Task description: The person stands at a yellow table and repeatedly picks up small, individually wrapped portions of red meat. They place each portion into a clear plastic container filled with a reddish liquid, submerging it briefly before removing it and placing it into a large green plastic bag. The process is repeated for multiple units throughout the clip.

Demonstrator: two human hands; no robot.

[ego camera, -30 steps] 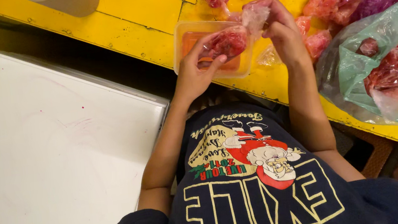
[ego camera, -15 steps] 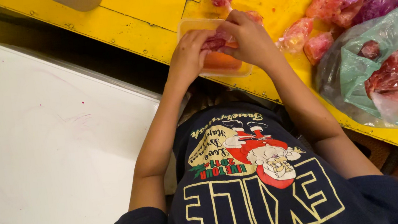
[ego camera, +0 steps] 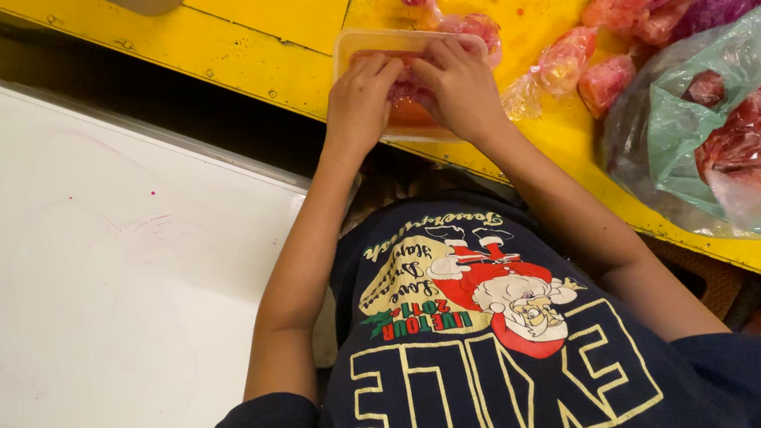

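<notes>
Head view shows us looking down at a yellow counter (ego camera: 261,25) that runs across the top of the frame. Near the top middle sits a small clear tub (ego camera: 370,46) with red food in it. Both our hands are pressed into it. Our left hand (ego camera: 359,100) is curled shut on a small red bag (ego camera: 406,93) in the tub, and our right hand (ego camera: 462,88) is curled shut on the same bag from the other side. The fingers meet in the middle, so we cannot see the bag well.

We think we are packing the red bag down into the tub. Next we need to push gently and keep the tub from sliding off the counter edge, because it sits right at the near edge.

More little red bags (ego camera: 565,61) lie just to the right of the tub. A big green plastic bag (ego camera: 727,123) with red packs inside fills the right side. A white board (ego camera: 106,267) lies at the left.
</notes>
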